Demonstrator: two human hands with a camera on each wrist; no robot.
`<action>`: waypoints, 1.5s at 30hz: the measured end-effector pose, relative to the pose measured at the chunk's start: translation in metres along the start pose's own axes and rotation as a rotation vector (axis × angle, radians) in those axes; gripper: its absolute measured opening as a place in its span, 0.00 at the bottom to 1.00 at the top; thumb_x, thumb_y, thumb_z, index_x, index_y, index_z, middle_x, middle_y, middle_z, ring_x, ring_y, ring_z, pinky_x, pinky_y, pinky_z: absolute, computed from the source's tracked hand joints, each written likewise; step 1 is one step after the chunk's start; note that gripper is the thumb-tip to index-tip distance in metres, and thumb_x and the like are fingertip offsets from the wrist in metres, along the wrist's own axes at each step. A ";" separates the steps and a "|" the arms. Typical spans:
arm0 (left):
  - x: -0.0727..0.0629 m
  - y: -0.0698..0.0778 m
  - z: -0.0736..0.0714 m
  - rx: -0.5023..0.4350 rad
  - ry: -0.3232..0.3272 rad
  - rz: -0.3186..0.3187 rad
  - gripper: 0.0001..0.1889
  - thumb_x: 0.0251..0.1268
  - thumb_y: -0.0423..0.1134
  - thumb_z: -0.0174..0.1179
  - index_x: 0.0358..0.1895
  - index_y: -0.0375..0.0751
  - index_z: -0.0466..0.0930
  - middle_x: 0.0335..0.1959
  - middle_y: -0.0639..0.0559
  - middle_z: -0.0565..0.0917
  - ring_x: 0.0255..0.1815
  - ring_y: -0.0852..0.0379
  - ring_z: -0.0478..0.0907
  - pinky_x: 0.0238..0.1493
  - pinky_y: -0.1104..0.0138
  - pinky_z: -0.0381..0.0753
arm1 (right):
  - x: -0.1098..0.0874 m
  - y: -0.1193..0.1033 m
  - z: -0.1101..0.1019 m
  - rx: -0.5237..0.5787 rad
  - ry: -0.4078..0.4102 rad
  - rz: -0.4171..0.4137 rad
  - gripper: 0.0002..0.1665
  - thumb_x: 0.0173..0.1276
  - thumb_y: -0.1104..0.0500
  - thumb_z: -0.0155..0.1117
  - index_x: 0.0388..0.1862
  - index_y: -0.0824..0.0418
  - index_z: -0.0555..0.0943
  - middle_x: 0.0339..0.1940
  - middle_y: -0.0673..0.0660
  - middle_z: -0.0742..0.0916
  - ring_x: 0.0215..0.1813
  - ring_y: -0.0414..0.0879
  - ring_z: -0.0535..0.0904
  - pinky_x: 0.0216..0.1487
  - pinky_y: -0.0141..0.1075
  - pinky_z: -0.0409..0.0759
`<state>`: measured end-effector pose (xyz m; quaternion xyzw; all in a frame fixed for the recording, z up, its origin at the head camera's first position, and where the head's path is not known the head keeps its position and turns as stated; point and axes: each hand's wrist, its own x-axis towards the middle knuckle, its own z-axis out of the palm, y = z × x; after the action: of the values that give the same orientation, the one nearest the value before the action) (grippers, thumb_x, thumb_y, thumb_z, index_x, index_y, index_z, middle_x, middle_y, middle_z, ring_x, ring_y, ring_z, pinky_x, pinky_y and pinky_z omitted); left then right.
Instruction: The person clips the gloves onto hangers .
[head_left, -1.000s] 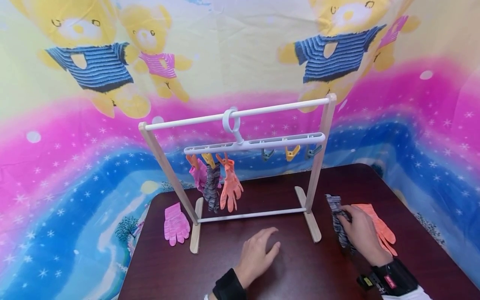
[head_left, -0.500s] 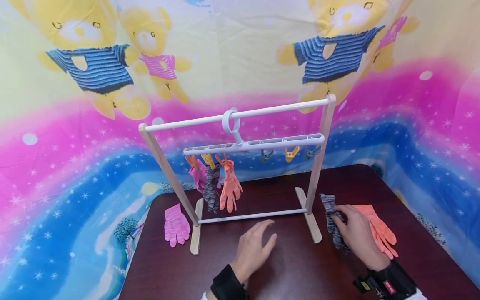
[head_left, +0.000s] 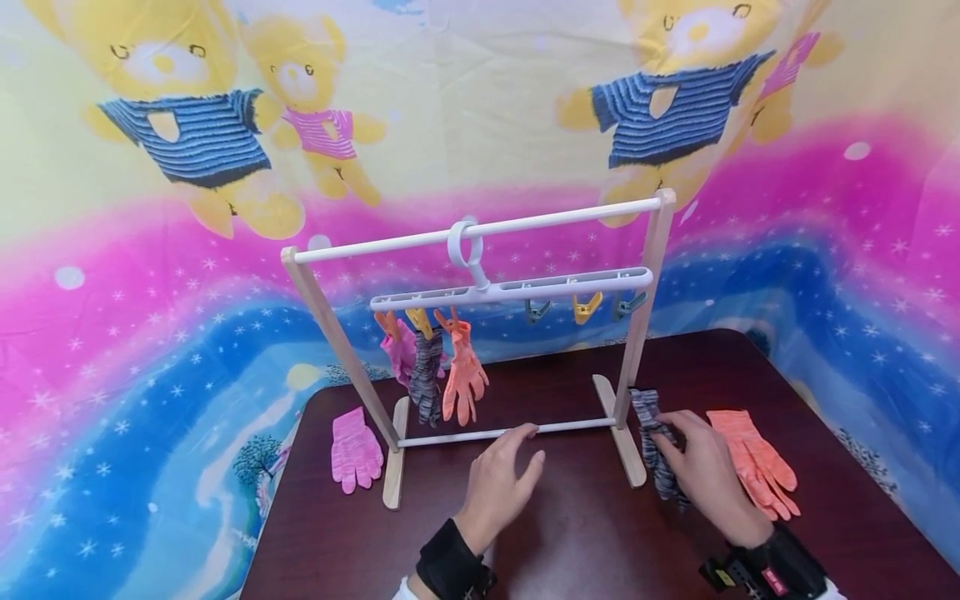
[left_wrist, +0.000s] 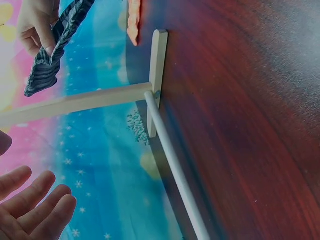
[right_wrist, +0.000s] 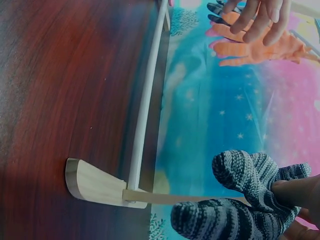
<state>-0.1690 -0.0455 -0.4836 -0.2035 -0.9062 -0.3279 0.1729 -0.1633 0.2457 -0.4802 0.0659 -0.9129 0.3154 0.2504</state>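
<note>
Grey glove (head_left: 658,472), part hidden, prob. folded, pinched by R hand (head_left: 711,471); L hand (head_left: 495,485) relaxed.

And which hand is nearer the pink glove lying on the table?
Left. The left hand is to the right of the pink glove, by the middle of the rack; the right hand is farther, past the rack's right end, holding a grey striped glove.
</note>
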 end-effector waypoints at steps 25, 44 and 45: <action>0.025 0.002 -0.015 -0.096 0.056 -0.085 0.19 0.71 0.46 0.62 0.63 0.52 0.79 0.54 0.55 0.87 0.54 0.55 0.86 0.48 0.59 0.85 | 0.007 -0.027 0.025 0.079 -0.043 0.002 0.15 0.59 0.71 0.73 0.46 0.62 0.86 0.41 0.56 0.88 0.36 0.44 0.81 0.32 0.31 0.75; 0.040 0.007 -0.018 -0.108 0.119 -0.079 0.18 0.71 0.44 0.61 0.62 0.49 0.80 0.54 0.53 0.87 0.50 0.59 0.86 0.48 0.65 0.86 | 0.020 -0.041 0.043 0.129 -0.017 -0.021 0.14 0.61 0.69 0.73 0.46 0.63 0.87 0.40 0.57 0.89 0.37 0.46 0.83 0.36 0.38 0.80; 0.041 0.007 -0.019 -0.109 0.116 -0.084 0.18 0.72 0.45 0.60 0.62 0.49 0.80 0.54 0.53 0.87 0.50 0.58 0.86 0.48 0.64 0.86 | 0.021 -0.043 0.044 0.132 -0.017 -0.018 0.13 0.61 0.69 0.73 0.46 0.63 0.87 0.41 0.57 0.89 0.38 0.46 0.83 0.36 0.38 0.80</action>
<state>-0.1973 -0.0423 -0.4477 -0.1551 -0.8832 -0.3949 0.1997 -0.1880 0.1858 -0.4765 0.0933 -0.8916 0.3722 0.2404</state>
